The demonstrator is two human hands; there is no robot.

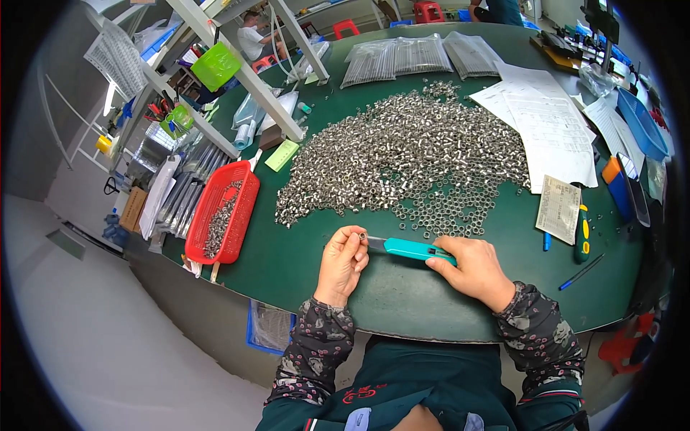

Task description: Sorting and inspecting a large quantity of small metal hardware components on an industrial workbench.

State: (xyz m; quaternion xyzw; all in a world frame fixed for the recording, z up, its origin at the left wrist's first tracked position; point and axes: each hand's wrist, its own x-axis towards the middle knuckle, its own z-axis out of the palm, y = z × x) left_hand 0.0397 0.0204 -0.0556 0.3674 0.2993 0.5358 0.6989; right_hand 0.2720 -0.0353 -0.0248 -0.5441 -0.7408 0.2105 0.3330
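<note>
My left hand (345, 263) pinches a small metal ring (363, 235) between thumb and fingertips, close to the table's front edge. Wrapped around a teal utility knife (411, 248) is my right hand (471, 266). The knife's blade (374, 243) points left, and its tip is at or very near the ring; contact is too small to tell. Just beyond both hands spreads a large heap of small metal rings (402, 151), piled thick at the back and one layer deep at its near right edge.
A red basket (246, 208) with more metal pieces stands at the left. Bagged rods (420, 56) lie at the back. Papers (550, 129), a yellow-green screwdriver (582, 241) and a pen (581, 273) lie to the right. A shelf post (251, 79) rises at the left back.
</note>
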